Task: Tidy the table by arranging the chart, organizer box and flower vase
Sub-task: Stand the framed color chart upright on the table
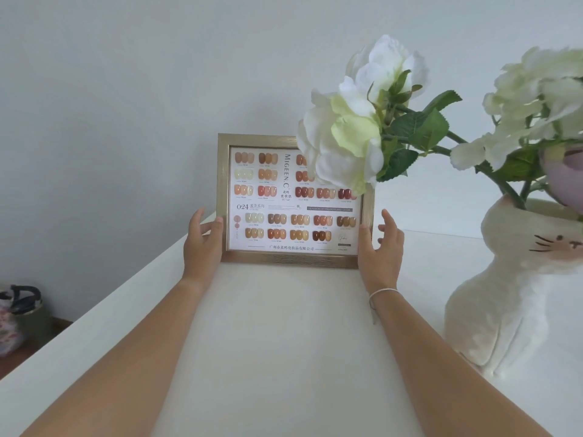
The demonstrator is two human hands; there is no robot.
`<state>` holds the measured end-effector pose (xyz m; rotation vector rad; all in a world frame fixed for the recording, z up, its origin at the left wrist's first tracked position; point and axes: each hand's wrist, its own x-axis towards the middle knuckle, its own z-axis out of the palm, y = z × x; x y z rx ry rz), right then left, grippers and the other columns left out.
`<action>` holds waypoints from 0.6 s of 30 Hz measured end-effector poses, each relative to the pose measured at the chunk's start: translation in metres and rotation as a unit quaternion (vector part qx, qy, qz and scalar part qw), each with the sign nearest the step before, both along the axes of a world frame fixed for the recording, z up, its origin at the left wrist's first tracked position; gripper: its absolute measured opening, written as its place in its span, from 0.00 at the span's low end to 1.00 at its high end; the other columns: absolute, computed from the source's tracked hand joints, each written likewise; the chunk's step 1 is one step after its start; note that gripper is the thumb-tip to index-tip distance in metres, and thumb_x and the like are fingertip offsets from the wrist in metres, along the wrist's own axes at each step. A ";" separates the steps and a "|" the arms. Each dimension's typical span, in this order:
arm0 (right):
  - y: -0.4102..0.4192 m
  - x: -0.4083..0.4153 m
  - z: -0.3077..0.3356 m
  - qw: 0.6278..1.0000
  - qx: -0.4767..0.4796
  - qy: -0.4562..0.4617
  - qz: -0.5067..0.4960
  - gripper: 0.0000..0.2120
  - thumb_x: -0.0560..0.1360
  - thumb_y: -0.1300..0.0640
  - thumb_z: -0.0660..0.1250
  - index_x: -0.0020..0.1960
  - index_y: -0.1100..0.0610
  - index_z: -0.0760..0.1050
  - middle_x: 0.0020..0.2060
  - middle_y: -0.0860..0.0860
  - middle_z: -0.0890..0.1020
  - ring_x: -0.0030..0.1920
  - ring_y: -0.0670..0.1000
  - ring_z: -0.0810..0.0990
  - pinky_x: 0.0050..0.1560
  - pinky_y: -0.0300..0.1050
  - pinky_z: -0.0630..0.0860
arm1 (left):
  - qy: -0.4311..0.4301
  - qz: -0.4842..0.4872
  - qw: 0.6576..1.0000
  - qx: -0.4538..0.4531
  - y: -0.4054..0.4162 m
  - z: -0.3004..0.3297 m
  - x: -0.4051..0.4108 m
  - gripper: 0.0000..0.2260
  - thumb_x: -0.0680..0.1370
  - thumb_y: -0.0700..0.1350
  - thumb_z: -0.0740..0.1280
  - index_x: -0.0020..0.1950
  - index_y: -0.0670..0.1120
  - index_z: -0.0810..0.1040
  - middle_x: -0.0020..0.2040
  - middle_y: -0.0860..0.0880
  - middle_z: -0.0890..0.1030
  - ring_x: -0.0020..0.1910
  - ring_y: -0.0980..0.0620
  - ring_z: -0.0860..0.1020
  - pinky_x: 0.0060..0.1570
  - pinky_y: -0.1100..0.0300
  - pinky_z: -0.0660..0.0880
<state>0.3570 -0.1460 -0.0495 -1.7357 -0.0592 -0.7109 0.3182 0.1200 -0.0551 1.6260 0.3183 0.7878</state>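
Note:
A framed nail-colour chart [293,228] with a pale gold frame stands upright on the white table [284,326] near its far edge, against the wall. My left hand [202,244] grips the frame's lower left side, thumb on the front. My right hand [380,247] holds the lower right side, thumb on the front and fingers spread behind. A white rabbit-shaped flower vase [504,294] stands at the right, with white flowers [353,127] leaning left over the chart's upper right corner. No organizer box is in view.
A plain light wall rises right behind the table. Off the table's left edge, lower down, a dark bottle and a patterned bag [19,313] sit on a brown surface.

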 end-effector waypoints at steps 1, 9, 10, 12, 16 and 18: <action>-0.001 -0.005 0.000 1.000 -0.002 -0.001 -0.001 0.23 0.75 0.47 0.60 0.70 0.47 0.61 0.61 0.49 0.70 0.61 0.50 0.70 0.63 0.47 0.68 | 0.002 0.009 1.000 -0.007 0.000 0.000 -0.004 0.22 0.77 0.55 0.59 0.71 0.55 0.61 0.56 0.54 0.74 0.52 0.56 0.72 0.49 0.64 0.65; -0.002 -0.067 0.000 0.998 -0.055 -0.008 0.023 0.23 0.75 0.51 0.61 0.69 0.51 0.63 0.61 0.50 0.69 0.63 0.50 0.69 0.63 0.46 0.67 | 0.018 0.035 0.999 0.000 -0.014 0.001 -0.064 0.20 0.78 0.54 0.59 0.70 0.54 0.64 0.56 0.55 0.73 0.52 0.54 0.72 0.51 0.60 0.67; -0.003 -0.077 0.000 0.998 -0.060 -0.008 0.033 0.22 0.75 0.51 0.61 0.69 0.50 0.63 0.59 0.48 0.69 0.62 0.50 0.69 0.62 0.45 0.66 | 0.020 0.034 0.999 0.005 -0.017 0.001 -0.073 0.20 0.78 0.53 0.59 0.69 0.54 0.65 0.56 0.55 0.73 0.52 0.54 0.72 0.50 0.60 0.67; -0.004 -0.098 0.000 0.996 -0.070 -0.007 0.056 0.22 0.75 0.51 0.61 0.68 0.49 0.63 0.57 0.45 0.69 0.62 0.49 0.69 0.63 0.47 0.68 | 0.025 0.032 0.999 0.016 -0.024 0.002 -0.091 0.19 0.78 0.52 0.59 0.68 0.54 0.66 0.56 0.55 0.73 0.51 0.54 0.72 0.51 0.60 0.66; -0.010 -0.141 -0.001 0.993 -0.092 -0.007 0.074 0.21 0.75 0.52 0.61 0.68 0.48 0.64 0.56 0.46 0.70 0.59 0.51 0.71 0.61 0.53 0.71 | 0.038 0.022 0.998 0.040 -0.037 0.000 -0.129 0.18 0.78 0.51 0.59 0.68 0.53 0.67 0.56 0.54 0.73 0.53 0.53 0.72 0.52 0.59 0.66; -0.014 -0.162 -0.002 0.991 -0.098 -0.007 0.085 0.20 0.75 0.51 0.61 0.66 0.47 0.64 0.54 0.45 0.69 0.57 0.50 0.72 0.60 0.52 0.71 | 0.042 0.013 0.998 0.047 -0.044 0.000 -0.149 0.17 0.78 0.51 0.59 0.67 0.53 0.68 0.57 0.55 0.73 0.53 0.53 0.72 0.52 0.60 0.65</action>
